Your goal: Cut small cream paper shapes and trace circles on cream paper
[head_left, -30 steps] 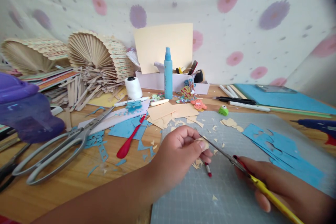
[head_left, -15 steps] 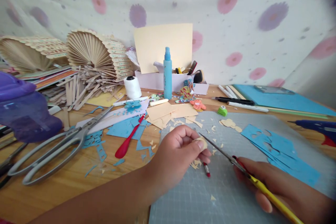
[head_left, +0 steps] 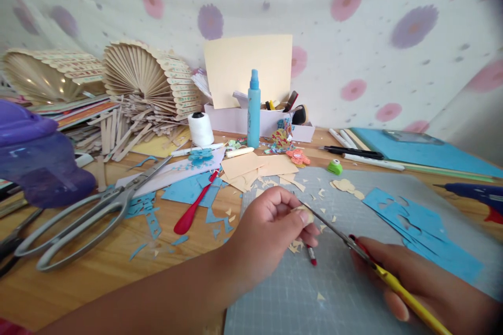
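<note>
Over the grey gridded cutting mat (head_left: 271, 298), the left hand (head_left: 271, 230) pinches 1 small cream paper piece (head_left: 309, 214) in its fingers, partly hiding it, and the right hand (head_left: 416, 267) grips 1 slim yellow-handled metal tool (head_left: 401, 289). Left of the mat lie 1 red spoon-shaped tool (head_left: 184, 224) and 1 pair of large silver scissors (head_left: 124, 196); beyond it stands 1 blue bottle (head_left: 253, 120).

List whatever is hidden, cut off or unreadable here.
All in the head view:
Paper piece: full outline, covered by the left hand.
Red-tipped stick: most of it, behind the left hand.
Red handle: mostly covered by the right hand.
Yellow handle: end, cut off by the bottom edge.
Glue gun: rear, cut off by the right edge.
Blue bottle: print, too small.
</note>
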Available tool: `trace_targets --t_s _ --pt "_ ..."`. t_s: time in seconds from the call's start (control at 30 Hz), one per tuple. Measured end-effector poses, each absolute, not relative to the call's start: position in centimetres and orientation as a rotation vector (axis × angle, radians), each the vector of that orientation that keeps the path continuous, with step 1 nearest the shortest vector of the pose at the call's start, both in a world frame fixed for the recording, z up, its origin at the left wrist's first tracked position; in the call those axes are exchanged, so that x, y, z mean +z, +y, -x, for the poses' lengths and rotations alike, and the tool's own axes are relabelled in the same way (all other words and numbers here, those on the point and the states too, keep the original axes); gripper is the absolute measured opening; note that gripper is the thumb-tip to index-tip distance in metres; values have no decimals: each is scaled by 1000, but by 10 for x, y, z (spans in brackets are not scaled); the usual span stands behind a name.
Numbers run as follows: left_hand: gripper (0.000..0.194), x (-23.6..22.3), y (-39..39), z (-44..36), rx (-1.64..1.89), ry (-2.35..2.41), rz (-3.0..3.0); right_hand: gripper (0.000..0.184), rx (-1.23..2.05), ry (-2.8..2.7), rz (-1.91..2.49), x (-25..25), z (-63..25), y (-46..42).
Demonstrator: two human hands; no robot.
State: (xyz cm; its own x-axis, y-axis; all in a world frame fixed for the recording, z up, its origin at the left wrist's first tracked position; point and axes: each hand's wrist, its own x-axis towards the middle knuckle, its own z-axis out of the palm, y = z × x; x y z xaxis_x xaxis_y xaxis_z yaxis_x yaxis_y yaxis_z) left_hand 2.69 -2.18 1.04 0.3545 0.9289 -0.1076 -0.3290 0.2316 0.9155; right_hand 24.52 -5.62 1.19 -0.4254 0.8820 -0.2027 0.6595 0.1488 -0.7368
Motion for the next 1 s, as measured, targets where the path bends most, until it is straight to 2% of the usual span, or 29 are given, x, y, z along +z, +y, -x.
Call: trace_targets --t_s 0.5,0.73,1.0 --pt "16 10 -20 -24 980 748 -985 27 1123 -2200 1506 14 -243 -56" --pt "16 6 -18 -22 958 732 -1002 14 1090 -2295 1654 10 -251 -53" --pt "13 10 -16 -21 951 774 -1029 11 1156 -2265 1712 16 -248 -48"
